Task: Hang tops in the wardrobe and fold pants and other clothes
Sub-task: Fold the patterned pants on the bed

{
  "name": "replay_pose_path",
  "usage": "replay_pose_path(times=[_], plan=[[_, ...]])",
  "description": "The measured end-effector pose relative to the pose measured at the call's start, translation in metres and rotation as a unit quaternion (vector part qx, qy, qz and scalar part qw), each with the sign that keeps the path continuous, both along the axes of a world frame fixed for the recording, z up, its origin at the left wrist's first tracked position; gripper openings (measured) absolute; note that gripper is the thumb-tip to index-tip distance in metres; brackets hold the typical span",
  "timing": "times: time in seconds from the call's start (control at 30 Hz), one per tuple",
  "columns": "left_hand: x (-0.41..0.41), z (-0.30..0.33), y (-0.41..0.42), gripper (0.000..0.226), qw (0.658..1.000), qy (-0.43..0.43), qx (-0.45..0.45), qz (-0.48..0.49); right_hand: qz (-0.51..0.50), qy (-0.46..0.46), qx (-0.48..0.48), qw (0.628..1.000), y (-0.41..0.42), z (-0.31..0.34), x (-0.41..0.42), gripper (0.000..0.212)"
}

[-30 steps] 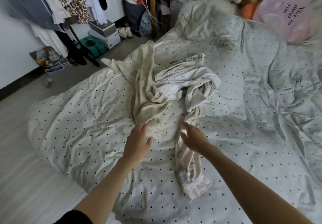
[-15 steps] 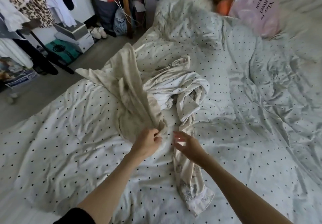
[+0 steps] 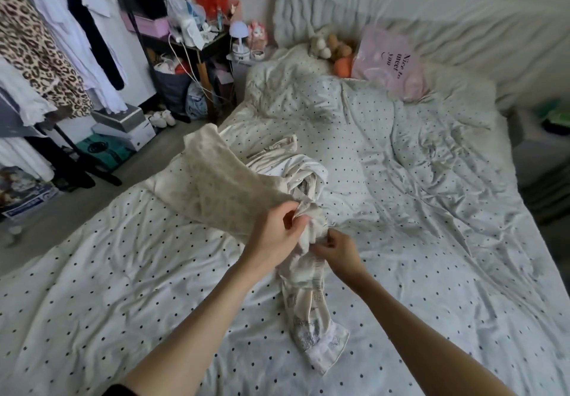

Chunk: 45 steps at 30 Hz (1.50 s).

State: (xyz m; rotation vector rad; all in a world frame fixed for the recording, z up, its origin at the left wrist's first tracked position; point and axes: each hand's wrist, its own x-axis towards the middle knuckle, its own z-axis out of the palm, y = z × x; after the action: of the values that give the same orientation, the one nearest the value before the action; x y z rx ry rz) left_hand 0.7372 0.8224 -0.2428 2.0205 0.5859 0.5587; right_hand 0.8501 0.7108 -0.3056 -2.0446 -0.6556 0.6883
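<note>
A beige garment point(image 3: 216, 192) stretches from the bed's left edge to its middle, lifted off the dotted duvet point(image 3: 416, 241). My left hand point(image 3: 274, 238) grips its near end. Tangled with it lies a white printed garment point(image 3: 308, 309), one long part trailing toward me. My right hand point(image 3: 339, 250) pinches the bunched cloth just right of my left hand. Which garment those fingers hold is hard to tell. A crumpled white heap point(image 3: 296, 170) lies behind both hands.
A clothes rack point(image 3: 61, 50) with hanging tops, one leopard print, stands at the left. Boxes point(image 3: 123, 127) sit on the floor beneath it. A cluttered side table point(image 3: 197, 47) stands by the bed head. A pink pillow point(image 3: 388, 62) and plush toys point(image 3: 333, 47) lie at the far end.
My left hand closed on the beige garment's end and raised it. My right hand moved in and took hold of the bunched cloth beside it. The view tilted up toward the bed head.
</note>
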Motion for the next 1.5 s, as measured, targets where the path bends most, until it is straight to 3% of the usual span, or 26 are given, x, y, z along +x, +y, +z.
replay_pose_path(times=[0.1, 0.17, 0.23, 0.37, 0.47, 0.6, 0.73, 0.93, 1.03, 1.13, 1.23, 1.33, 1.4, 1.5], plan=[[0.011, 0.005, 0.024, 0.022, 0.994, 0.075, 0.022, 0.082, -0.014, -0.04, 0.016, 0.999, -0.009, 0.024, 0.021, 0.036], [0.015, 0.014, 0.027, 0.018, 0.983, 0.164, 0.057, 0.064, -0.031, -0.093, 0.026, 0.995, -0.029, 0.049, 0.035, 0.02], [0.02, 0.024, 0.026, 0.026, 0.971, 0.216, 0.104, 0.014, -0.01, -0.142, 0.033, 0.989, -0.04, 0.067, 0.043, 0.007], [0.048, 0.047, 0.006, 0.065, 0.951, 0.176, 0.162, -0.197, 0.067, -0.245, 0.015, 0.967, -0.053, 0.091, 0.041, 0.013], [0.066, 0.052, -0.011, 0.053, 0.925, 0.193, 0.176, -0.275, 0.087, -0.266, 0.025, 0.96, -0.062, 0.101, 0.041, 0.017], [0.07, 0.052, -0.017, 0.023, 0.935, 0.168, 0.225, -0.216, 0.084, -0.275, 0.007, 0.958, -0.071, 0.102, 0.039, 0.022], [0.069, 0.062, -0.013, 0.024, 0.941, 0.087, 0.286, -0.16, 0.057, -0.219, 0.026, 0.974, -0.074, 0.099, 0.043, 0.015], [0.066, 0.083, -0.001, 0.025, 0.969, -0.03, 0.184, -0.165, 0.118, -0.156, -0.011, 0.981, -0.055, 0.088, 0.045, 0.023], [0.058, 0.081, 0.016, 0.019, 0.972, 0.0, 0.169, -0.16, 0.101, -0.18, -0.041, 0.978, -0.048, 0.079, 0.051, 0.021], [0.05, 0.071, 0.029, 0.024, 0.954, 0.067, 0.234, -0.174, 0.021, -0.269, -0.07, 0.96, -0.046, 0.084, 0.067, 0.011], [0.047, 0.069, 0.037, 0.04, 0.942, 0.099, 0.266, -0.178, -0.049, -0.32, -0.039, 0.945, -0.044, 0.102, 0.089, 0.024], [0.055, 0.075, 0.044, 0.026, 0.936, 0.133, 0.275, -0.173, -0.085, -0.373, -0.003, 0.924, -0.04, 0.121, 0.106, 0.031], [0.062, 0.084, 0.051, 0.02, 0.938, 0.13, 0.272, -0.169, -0.113, -0.385, 0.01, 0.916, -0.038, 0.13, 0.116, 0.032], [0.067, 0.102, 0.066, 0.028, 0.948, 0.09, 0.27, -0.139, -0.157, -0.367, -0.001, 0.917, -0.038, 0.142, 0.133, 0.029]])
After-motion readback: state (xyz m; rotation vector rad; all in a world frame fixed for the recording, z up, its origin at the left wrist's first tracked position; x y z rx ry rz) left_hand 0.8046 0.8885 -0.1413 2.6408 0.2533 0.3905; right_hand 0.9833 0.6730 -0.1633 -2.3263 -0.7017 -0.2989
